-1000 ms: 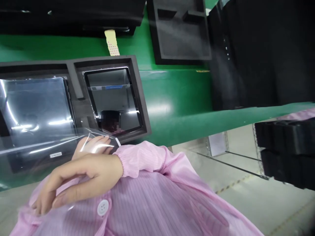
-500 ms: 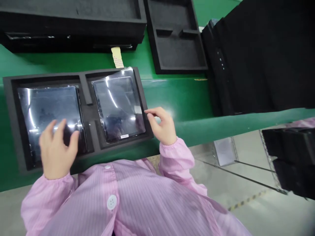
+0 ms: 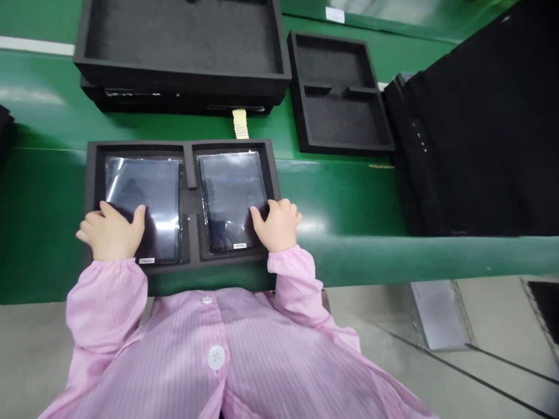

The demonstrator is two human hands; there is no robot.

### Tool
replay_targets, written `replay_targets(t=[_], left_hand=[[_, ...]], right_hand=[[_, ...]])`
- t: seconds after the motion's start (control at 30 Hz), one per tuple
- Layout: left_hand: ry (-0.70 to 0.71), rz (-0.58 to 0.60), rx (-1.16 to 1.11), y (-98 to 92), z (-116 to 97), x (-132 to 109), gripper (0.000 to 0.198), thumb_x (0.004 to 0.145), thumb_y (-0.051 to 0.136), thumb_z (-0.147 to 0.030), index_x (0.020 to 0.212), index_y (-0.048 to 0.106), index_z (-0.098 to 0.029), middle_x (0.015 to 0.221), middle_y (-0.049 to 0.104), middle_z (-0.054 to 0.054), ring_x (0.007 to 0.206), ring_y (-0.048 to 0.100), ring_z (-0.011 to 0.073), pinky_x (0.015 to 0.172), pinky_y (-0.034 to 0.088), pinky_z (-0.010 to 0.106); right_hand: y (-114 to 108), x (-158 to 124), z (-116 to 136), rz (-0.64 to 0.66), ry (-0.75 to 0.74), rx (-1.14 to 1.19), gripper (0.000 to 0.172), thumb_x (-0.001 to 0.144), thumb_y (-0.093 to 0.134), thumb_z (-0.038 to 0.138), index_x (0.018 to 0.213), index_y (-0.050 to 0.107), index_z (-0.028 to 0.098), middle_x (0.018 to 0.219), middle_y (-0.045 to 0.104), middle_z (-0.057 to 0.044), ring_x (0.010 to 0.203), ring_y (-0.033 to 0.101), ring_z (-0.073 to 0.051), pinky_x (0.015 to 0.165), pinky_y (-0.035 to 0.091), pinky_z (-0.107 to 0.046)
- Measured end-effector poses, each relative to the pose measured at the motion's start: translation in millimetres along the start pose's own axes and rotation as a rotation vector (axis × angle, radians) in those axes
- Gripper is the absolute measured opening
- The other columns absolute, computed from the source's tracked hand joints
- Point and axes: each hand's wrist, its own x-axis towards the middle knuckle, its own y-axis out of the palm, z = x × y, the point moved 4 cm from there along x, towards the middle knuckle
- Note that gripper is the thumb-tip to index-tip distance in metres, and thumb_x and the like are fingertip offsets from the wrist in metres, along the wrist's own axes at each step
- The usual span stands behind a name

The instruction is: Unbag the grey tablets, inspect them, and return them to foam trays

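A black foam tray [image 3: 188, 174] with two pockets lies on the green belt [image 3: 345, 192] in front of me. Each pocket holds a dark glossy tablet, a left tablet [image 3: 151, 186] and a right tablet [image 3: 231, 186], both under clear film. My left hand [image 3: 111, 231] is curled over the tray's left rim, thumb resting on the left tablet. My right hand [image 3: 277, 224] is curled over the tray's right rim, thumb on the right tablet's lower corner. Pink sleeves cover both arms.
A stack of large black foam trays [image 3: 183, 52] stands behind, with a yellow tape strip [image 3: 240, 123] hanging from it. An empty compartmented foam tray [image 3: 340, 99] lies at the back right. A tall black stack [image 3: 480, 134] fills the right side. The belt's near edge runs below the tray.
A second ago my hands were at my chest with clear film. The film then went over the right tablet. Both hands have moved out to the tray's sides and closed on it.
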Motion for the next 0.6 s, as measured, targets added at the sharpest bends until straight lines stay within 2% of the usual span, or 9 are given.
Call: replay_targets(t=[0.17, 0.3, 0.4, 0.47, 0.53, 0.6], left_hand=[[-0.041, 0.103, 0.082, -0.9, -3.2, 13.3, 0.084, 0.085, 0.047, -0.061, 0.131, 0.049, 0.009, 0.128, 0.052, 0.041, 0.122, 0.050, 0.0531, 0.099, 0.038, 0.064], [-0.020, 0.199, -0.045, -1.8, 1.8, 24.5, 0.076, 0.084, 0.046, -0.063, 0.125, 0.056, 0.000, 0.126, 0.059, 0.033, 0.122, 0.054, 0.0488, 0.102, 0.040, 0.059], [-0.039, 0.263, -0.115, -0.3, 11.5, 35.8, 0.080, 0.083, 0.046, -0.065, 0.130, 0.055, -0.002, 0.133, 0.055, 0.031, 0.127, 0.051, 0.0478, 0.105, 0.038, 0.057], [-0.045, 0.295, -0.158, 2.2, 16.1, 42.1, 0.081, 0.082, 0.046, -0.066, 0.132, 0.054, -0.003, 0.135, 0.054, 0.031, 0.129, 0.050, 0.0471, 0.105, 0.039, 0.055], [-0.051, 0.304, -0.185, 4.7, 17.9, 46.2, 0.081, 0.080, 0.050, -0.066, 0.129, 0.056, -0.002, 0.134, 0.054, 0.032, 0.129, 0.049, 0.0483, 0.106, 0.038, 0.056], [-0.063, 0.296, -0.208, 6.5, 17.7, 48.1, 0.079, 0.078, 0.054, -0.064, 0.127, 0.058, -0.001, 0.134, 0.053, 0.034, 0.130, 0.047, 0.0499, 0.107, 0.036, 0.058]], right_hand=[[-2.0, 13.2, -9.7, 0.011, 0.080, 0.380, 0.033, 0.072, 0.067, 0.046, 0.085, 0.065, 0.016, 0.099, 0.059, -0.016, 0.107, 0.048, -0.037, 0.102, 0.030, -0.061], [-11.0, 13.8, -13.7, 0.082, 0.097, 0.623, 0.046, 0.064, 0.070, 0.057, 0.086, 0.061, 0.018, 0.096, 0.063, -0.012, 0.097, 0.057, -0.029, 0.101, 0.040, -0.053], [-11.5, 8.9, -4.6, 0.202, 0.111, 0.843, 0.056, 0.063, 0.069, 0.061, 0.097, 0.056, 0.019, 0.091, 0.069, -0.009, 0.088, 0.066, -0.026, 0.088, 0.053, -0.046], [-9.9, 6.0, 4.8, 0.259, 0.130, 0.956, 0.065, 0.065, 0.071, 0.058, 0.113, 0.052, 0.018, 0.088, 0.072, -0.008, 0.082, 0.070, -0.025, 0.078, 0.057, -0.043], [-9.5, 5.4, 13.8, 0.272, 0.150, 1.029, 0.080, 0.063, 0.075, 0.051, 0.129, 0.044, 0.017, 0.089, 0.074, -0.008, 0.081, 0.071, -0.026, 0.076, 0.058, -0.042], [-11.3, 6.5, 21.7, 0.271, 0.156, 1.072, 0.091, 0.060, 0.078, 0.045, 0.137, 0.039, 0.014, 0.086, 0.075, -0.007, 0.081, 0.072, -0.026, 0.077, 0.058, -0.041]])
